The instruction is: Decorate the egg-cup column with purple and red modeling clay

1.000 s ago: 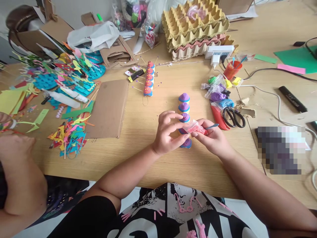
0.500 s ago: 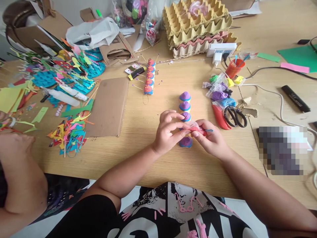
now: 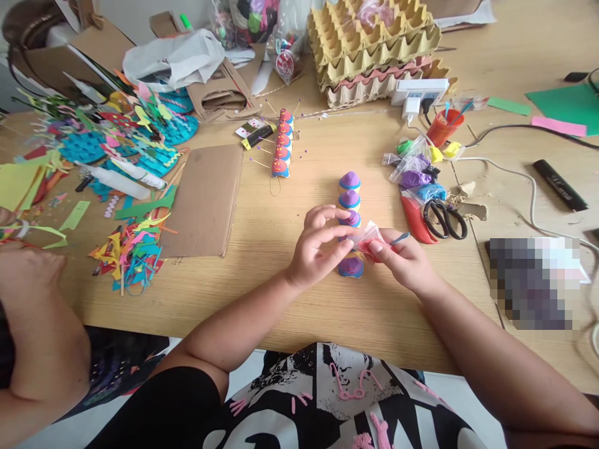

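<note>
A small clear plastic bag of red clay point(image 3: 373, 243) is between my two hands, above the table. My right hand point(image 3: 406, 262) closes on it with the thumb pressed on top. A thin blue tool point(image 3: 401, 238) sticks out between the right fingers. My left hand point(image 3: 314, 248) pinches the left edge of the bag with thumb and index finger, its other fingers raised and curved. Beneath the hands lies an egg-carton strip point(image 3: 350, 199) whose bumps carry purple caps with blue rims. The bag and hands hide part of the strip.
Farther off stands a red-and-blue bump strip point(image 3: 281, 149) with pins. On the right are bagged clays point(image 3: 414, 179), scissors point(image 3: 444, 219) and an orange cup point(image 3: 443, 130). Cardboard point(image 3: 206, 199) and paper scraps point(image 3: 135, 252) lie left, near another person's arm point(image 3: 37, 324). Egg trays point(image 3: 374, 56) are stacked behind.
The clear top of the bag now stands up more between my hands. My right hand has shifted slightly right, away from the left fingertips.
</note>
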A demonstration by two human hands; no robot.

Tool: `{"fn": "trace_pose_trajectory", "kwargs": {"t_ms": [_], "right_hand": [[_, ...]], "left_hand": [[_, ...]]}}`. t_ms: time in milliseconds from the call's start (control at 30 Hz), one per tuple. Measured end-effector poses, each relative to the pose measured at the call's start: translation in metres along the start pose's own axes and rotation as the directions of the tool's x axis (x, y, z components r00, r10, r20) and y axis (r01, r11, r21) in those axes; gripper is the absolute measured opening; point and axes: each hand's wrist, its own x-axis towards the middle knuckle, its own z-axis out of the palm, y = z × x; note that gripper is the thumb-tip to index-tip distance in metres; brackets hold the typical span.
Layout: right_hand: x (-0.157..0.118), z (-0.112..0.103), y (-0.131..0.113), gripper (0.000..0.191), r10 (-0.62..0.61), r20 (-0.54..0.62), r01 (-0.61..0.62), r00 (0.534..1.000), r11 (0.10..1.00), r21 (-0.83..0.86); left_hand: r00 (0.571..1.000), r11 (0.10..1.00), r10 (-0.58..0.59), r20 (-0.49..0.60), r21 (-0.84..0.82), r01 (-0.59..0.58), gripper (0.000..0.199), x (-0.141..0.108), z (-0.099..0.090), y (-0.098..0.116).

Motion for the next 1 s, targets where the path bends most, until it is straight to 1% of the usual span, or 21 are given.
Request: {"fn": "trace_pose_trajectory", "kwargs": {"t_ms": [67, 100, 200, 300, 400, 500, 600, 700, 833, 900, 933, 1000], "right_hand": [[0.001, -0.003, 0.003, 0.046, 0.019, 0.051, -0.025, 0.999, 0.994, 0.107], [0.001, -0.004, 0.004, 0.046, 0.031, 0.087, -0.043, 0.996, 0.988, 0.150], [0.002, -0.006, 0.007, 0.049, 0.052, 0.151, -0.083, 0.987, 0.975, 0.207], [0.002, -0.006, 0.007, 0.052, 0.052, 0.148, -0.080, 0.988, 0.978, 0.192], [0.002, -0.006, 0.003, 0.053, 0.060, 0.136, -0.080, 0.989, 0.986, 0.144], [0.003, -0.005, -0.002, 0.056, 0.090, 0.114, -0.096, 0.989, 0.994, 0.050], [0.003, -0.003, -0.007, 0.061, 0.103, 0.079, -0.098, 0.992, 0.993, -0.064], [0.002, 0.000, -0.011, 0.064, 0.097, 0.029, -0.091, 0.995, 0.984, -0.154], [0.000, 0.005, -0.013, 0.064, 0.068, -0.037, -0.075, 0.997, 0.975, -0.208], [-0.001, 0.006, -0.012, 0.063, 0.043, -0.044, -0.051, 0.998, 0.973, -0.226], [-0.001, 0.006, -0.012, 0.063, 0.035, -0.038, -0.043, 0.999, 0.973, -0.228], [0.000, 0.005, -0.010, 0.062, 0.030, -0.021, -0.033, 0.999, 0.978, -0.208]], "left_hand": [[0.999, 0.995, -0.051, 0.001, -0.083, 0.051, 0.028, 0.001, -0.001, -0.002], [0.998, 0.992, -0.063, 0.007, -0.110, 0.064, 0.027, 0.001, -0.001, -0.003], [0.998, 0.992, -0.038, 0.051, -0.121, 0.044, 0.014, 0.002, -0.002, -0.007], [0.992, 0.990, -0.020, 0.125, -0.139, 0.037, 0.009, 0.002, -0.001, -0.014], [0.982, 0.979, -0.005, 0.187, -0.200, 0.043, 0.014, 0.002, -0.001, -0.021], [0.976, 0.983, 0.038, 0.212, -0.185, 0.002, 0.016, 0.001, -0.001, -0.024], [0.979, 0.994, 0.060, 0.196, -0.106, -0.039, 0.016, 0.002, -0.002, -0.021], [0.985, 0.998, 0.051, 0.166, -0.043, -0.044, 0.013, 0.001, -0.001, -0.014], [0.995, 0.997, 0.070, 0.073, 0.028, -0.072, 0.009, -0.004, 0.004, -0.008], [0.997, 0.997, 0.070, 0.036, 0.036, -0.071, 0.007, -0.005, 0.006, -0.007], [0.998, 0.998, 0.058, 0.030, 0.033, -0.059, 0.007, -0.006, 0.006, -0.006], [0.998, 1.000, 0.025, 0.054, 0.007, -0.025, 0.009, -0.004, 0.005, -0.006]]}}
